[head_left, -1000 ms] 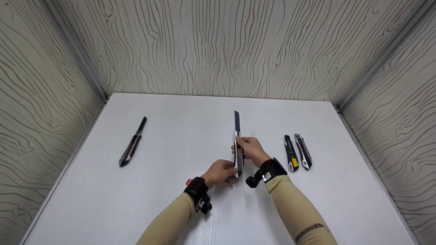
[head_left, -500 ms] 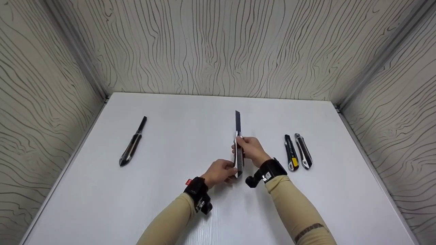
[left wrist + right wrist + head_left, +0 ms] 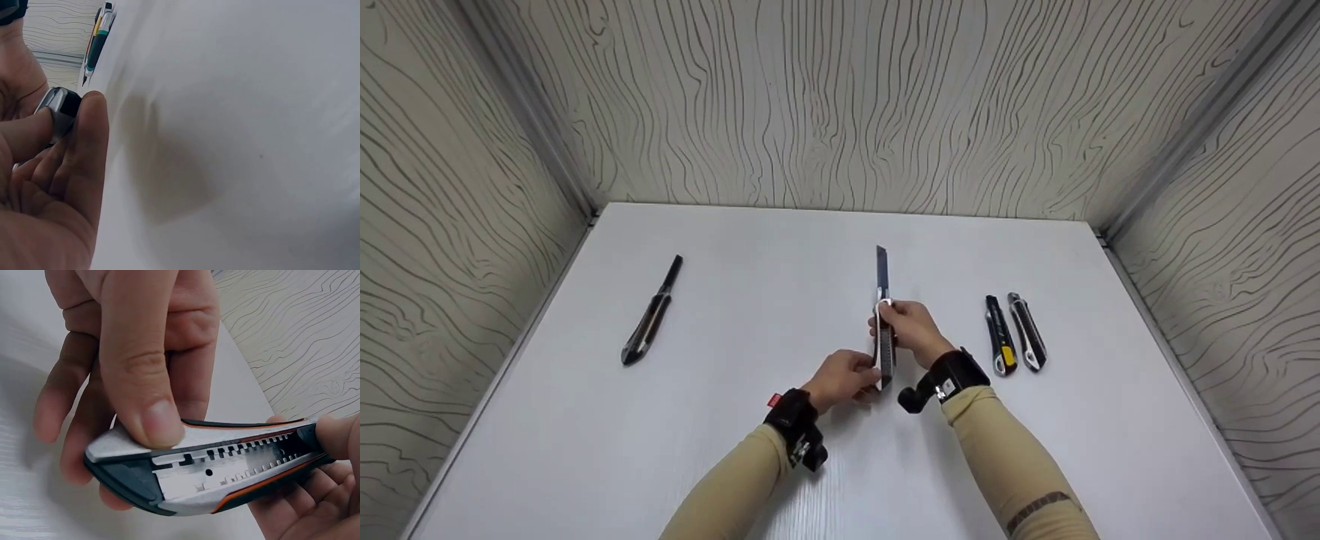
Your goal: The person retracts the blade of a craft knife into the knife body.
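Note:
Both hands hold one utility knife above the middle of the white table, its dark blade pushed out and pointing away from me. My right hand grips the front of the handle, thumb pressing on top of the silver and black body. My left hand pinches the rear end of the knife between thumb and fingers. The open slot with its notched track faces the right wrist view.
Two more utility knives lie side by side at the right, one with a yellow slider and one black and silver. Another knife with its blade out lies at the far left. Patterned walls enclose the table on three sides.
The blade has slid back slightly into the handle, and the knife sits a little nearer to me. Both hands keep their hold.

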Available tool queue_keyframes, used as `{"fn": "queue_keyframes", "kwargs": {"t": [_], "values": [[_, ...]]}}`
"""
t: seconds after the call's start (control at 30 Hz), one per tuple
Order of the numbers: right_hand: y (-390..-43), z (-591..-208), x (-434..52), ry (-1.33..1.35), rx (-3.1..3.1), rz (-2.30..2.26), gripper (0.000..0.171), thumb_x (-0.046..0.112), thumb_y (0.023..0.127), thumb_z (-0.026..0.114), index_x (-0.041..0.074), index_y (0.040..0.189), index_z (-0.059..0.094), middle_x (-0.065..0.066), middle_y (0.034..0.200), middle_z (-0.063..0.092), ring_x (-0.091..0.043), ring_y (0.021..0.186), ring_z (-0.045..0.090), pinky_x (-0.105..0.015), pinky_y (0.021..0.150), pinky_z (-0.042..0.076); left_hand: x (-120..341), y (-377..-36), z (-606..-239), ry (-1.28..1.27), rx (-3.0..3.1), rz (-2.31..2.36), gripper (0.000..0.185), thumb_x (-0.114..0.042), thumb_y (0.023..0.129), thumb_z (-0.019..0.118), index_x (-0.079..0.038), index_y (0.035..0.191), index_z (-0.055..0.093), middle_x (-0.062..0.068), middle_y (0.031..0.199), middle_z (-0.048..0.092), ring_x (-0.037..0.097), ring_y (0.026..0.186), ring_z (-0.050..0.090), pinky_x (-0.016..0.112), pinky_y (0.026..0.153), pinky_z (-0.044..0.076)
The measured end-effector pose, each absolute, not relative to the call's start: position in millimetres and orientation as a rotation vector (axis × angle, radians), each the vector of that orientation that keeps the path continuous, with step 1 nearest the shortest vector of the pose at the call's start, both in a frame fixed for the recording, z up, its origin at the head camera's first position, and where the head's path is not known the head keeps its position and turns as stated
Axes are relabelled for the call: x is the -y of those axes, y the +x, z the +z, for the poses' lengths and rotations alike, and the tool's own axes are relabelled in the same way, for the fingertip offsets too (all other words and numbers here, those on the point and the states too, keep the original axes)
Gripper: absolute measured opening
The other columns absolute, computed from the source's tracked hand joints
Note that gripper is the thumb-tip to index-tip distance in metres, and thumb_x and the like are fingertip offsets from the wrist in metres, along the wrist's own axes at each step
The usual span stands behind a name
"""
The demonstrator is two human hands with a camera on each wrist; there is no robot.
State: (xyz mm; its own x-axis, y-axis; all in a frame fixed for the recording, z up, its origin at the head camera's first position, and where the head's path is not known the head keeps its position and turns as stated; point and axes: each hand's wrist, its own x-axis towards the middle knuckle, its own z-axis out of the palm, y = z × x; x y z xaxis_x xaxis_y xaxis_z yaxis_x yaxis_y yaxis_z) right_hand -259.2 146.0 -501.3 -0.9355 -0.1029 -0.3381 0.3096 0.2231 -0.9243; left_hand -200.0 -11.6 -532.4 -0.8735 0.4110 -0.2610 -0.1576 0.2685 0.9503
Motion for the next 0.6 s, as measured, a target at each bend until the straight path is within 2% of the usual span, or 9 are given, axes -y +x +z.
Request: {"fn": "queue_keyframes", "kwargs": {"t": [0.17, 0.33, 0.6], "values": [[-258.5, -501.7, -145.5, 0.166, -2.162, -1.777, 0.035, 0.023, 0.102, 0.051, -0.006, 0.119, 0.059, -0.006, 0.096, 0.07, -0.012, 0.084, 0.067, -0.025, 0.073, 0.056, 12.2, -200.3, -534.5, 0.225, -2.086, 1.649, 0.019, -0.011, 0.094, 0.061, 0.004, 0.103, 0.069, 0.02, 0.086, 0.072, 0.019, 0.068, 0.068, 0.032, 0.064, 0.06], [-259.1, -501.1, -144.3, 0.169, -2.173, -1.753, 0.035, 0.021, 0.102, 0.05, -0.006, 0.123, 0.057, -0.009, 0.102, 0.07, -0.011, 0.087, 0.067, -0.026, 0.076, 0.056, 12.2, -201.0, -535.0, 0.219, -2.089, 1.648, 0.019, -0.01, 0.094, 0.06, 0.003, 0.105, 0.069, 0.018, 0.086, 0.072, 0.019, 0.071, 0.069, 0.031, 0.065, 0.061], [-259.6, -503.2, -144.7, 0.179, -2.156, -1.776, 0.035, 0.02, 0.103, 0.049, -0.008, 0.122, 0.056, -0.008, 0.098, 0.07, -0.011, 0.085, 0.067, -0.025, 0.074, 0.055, 12.0, -200.7, -534.6, 0.209, -2.107, 1.637, 0.018, -0.01, 0.094, 0.061, 0.003, 0.104, 0.069, 0.017, 0.084, 0.072, 0.018, 0.069, 0.068, 0.032, 0.066, 0.061]]}}
